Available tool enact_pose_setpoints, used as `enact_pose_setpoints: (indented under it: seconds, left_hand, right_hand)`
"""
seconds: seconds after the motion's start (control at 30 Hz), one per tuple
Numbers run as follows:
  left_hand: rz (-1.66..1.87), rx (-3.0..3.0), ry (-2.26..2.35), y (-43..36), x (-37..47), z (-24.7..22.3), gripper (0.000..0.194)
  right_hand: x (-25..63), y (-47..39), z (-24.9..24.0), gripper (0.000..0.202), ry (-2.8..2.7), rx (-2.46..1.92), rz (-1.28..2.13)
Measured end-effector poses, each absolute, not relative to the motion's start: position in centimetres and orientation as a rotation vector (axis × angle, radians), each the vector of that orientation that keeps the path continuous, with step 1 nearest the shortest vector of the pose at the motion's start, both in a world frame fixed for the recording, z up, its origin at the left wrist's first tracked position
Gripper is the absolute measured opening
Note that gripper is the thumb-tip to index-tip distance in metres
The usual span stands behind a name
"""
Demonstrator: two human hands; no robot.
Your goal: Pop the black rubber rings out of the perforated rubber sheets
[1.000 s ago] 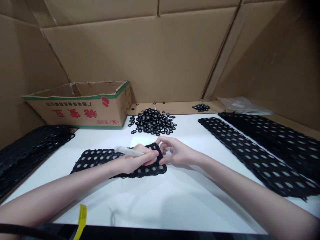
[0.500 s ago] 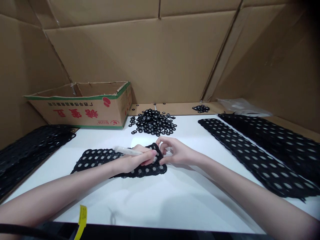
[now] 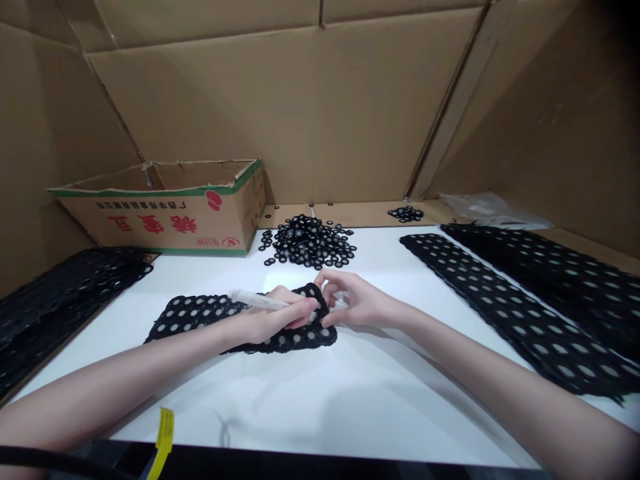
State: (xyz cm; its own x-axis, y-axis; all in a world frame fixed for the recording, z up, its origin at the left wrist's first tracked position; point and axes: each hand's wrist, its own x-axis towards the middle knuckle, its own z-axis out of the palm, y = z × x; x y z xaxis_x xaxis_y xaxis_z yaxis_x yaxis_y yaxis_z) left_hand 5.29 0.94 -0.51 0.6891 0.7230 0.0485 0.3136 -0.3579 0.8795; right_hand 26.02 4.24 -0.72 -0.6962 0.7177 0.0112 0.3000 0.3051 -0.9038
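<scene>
A black sheet with rows of pale round spots (image 3: 193, 313) lies on the white tabletop in front of me. My left hand (image 3: 285, 313) rests over its right half, closed around a white pen-like tool (image 3: 255, 299). The tool's blunt end points left, and its tip is hidden by my fingers. At the sheet's right end is my right hand (image 3: 353, 300), thumb and fingertips curled against the edge and gripping it. Part of that end rises a little between the two hands.
A heap of small black rings (image 3: 310, 241) lies beyond the sheet, with a smaller pile (image 3: 405, 213) behind right. An open cardboard box (image 3: 160, 223) stands back left. Spotted black strips (image 3: 480, 293) lie right, more black material (image 3: 55, 293) left. Cardboard walls (image 3: 285, 120) enclose the table.
The whole view has shifted slightly. Both hands keep nearly the same places and grips on the tool and the sheet's edge.
</scene>
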Motion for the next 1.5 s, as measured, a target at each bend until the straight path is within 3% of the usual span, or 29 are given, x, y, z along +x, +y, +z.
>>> enact_pose_setpoints:
  seconds: [0.53, 0.8, 1.1, 1.33, 1.5]
  left_hand:
    - [0.498, 2.277, 0.693, 0.1, 5.5, -0.2, 0.045]
    - [0.452, 1.989, 0.804, 0.9, 5.6, -0.3, 0.05]
    - [0.421, 2.109, 0.729, 0.5, 5.6, 0.2, 0.049]
    - [0.58, 2.073, 0.791, 0.4, 5.6, -0.6, 0.048]
    - [0.626, 2.053, 0.799, 0.4, 5.2, -0.5, 0.048]
  right_hand:
    - [25.8, 3.9, -1.0, 0.036, -2.144, -0.908, 1.317]
    - [25.8, 4.2, -1.1, 0.04, -2.142, -0.923, 1.37]
    - [26.0, 4.4, -1.3, 0.037, -2.172, -0.906, 1.344]
    - [26.6, 4.2, -0.6, 0.056, -2.344, -0.956, 1.257]
    - [26.6, 3.9, -0.1, 0.057, -2.298, -0.967, 1.373]
